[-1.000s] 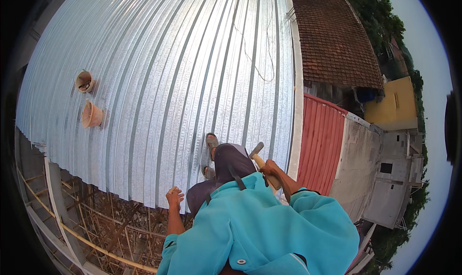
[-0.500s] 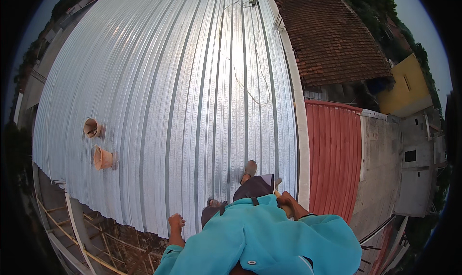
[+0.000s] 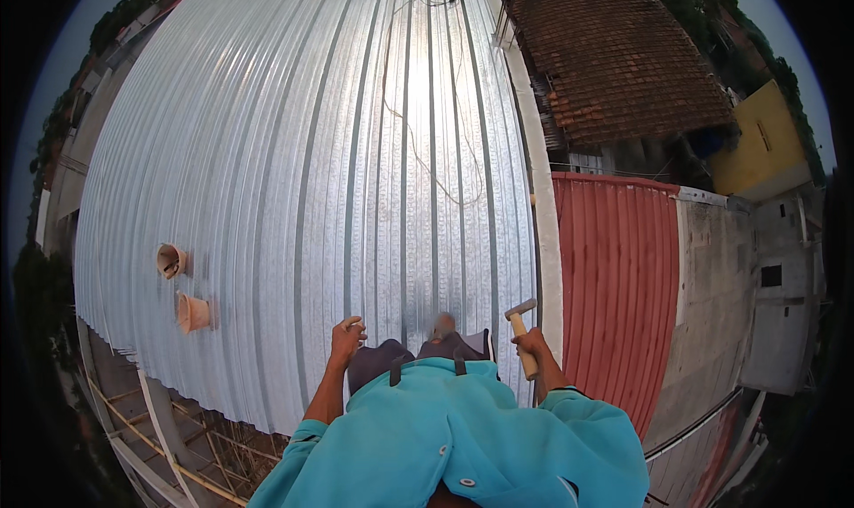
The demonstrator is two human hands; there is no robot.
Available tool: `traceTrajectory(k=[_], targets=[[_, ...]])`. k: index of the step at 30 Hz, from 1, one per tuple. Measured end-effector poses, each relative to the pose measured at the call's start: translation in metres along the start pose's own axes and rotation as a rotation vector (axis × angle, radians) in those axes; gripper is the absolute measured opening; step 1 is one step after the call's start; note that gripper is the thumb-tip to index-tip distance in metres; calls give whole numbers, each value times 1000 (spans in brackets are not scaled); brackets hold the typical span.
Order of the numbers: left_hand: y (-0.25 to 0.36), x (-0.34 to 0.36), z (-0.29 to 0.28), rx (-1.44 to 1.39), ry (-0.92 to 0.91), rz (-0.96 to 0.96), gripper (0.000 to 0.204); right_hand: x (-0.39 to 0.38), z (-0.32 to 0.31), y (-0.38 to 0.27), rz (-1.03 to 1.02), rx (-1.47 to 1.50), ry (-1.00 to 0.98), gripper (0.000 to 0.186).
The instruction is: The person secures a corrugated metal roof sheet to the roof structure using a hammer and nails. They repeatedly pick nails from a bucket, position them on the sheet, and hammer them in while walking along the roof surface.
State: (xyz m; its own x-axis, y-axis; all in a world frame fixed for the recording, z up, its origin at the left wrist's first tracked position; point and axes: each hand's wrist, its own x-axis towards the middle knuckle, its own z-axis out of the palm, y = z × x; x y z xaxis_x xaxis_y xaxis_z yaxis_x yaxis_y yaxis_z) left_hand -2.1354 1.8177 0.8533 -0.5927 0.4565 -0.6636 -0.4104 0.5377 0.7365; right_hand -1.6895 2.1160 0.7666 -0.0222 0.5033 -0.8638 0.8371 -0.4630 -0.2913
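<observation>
I stand on a ribbed silver metal roof [image 3: 294, 152] in a teal shirt. My right hand [image 3: 532, 343] grips the wooden handle of a hammer [image 3: 521, 323], its metal head pointing up and left, near the pale ridge strip [image 3: 543, 223] at the roof's right edge. My left hand [image 3: 347, 337] is raised over the sheets with the fingers curled; something small may be pinched in it, too small to tell. A foot [image 3: 442, 324] shows blurred between the hands.
Two clay pots [image 3: 182, 287] lie on their sides at the left of the roof. A thin wire [image 3: 418, 143] trails across the sheets. A red metal roof [image 3: 618, 286] and a tiled roof [image 3: 623, 54] adjoin on the right. Scaffold poles [image 3: 160, 419] show below the lower left edge.
My view has tipped up the roof. My left hand has lifted off the sheet, and my right hand has swung out to the right with the hammer now plainly visible.
</observation>
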Motion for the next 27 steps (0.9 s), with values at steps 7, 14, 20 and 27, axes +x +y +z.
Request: traceTrajectory(k=[7,14,20,27], targets=[[-68,-12,-44,199,140,-275,28,13,-13,10,58,97,15,37],[-40,44,-84,-5,215,-285,32,-8,30,-21,160,-133,-67,34],[22,113,-93,-141,134,-199,35,-12,100,-114,121,-281,-69,36],[45,171,-181,-128,232,-170,38,0,151,-274,-184,-489,-68,61]])
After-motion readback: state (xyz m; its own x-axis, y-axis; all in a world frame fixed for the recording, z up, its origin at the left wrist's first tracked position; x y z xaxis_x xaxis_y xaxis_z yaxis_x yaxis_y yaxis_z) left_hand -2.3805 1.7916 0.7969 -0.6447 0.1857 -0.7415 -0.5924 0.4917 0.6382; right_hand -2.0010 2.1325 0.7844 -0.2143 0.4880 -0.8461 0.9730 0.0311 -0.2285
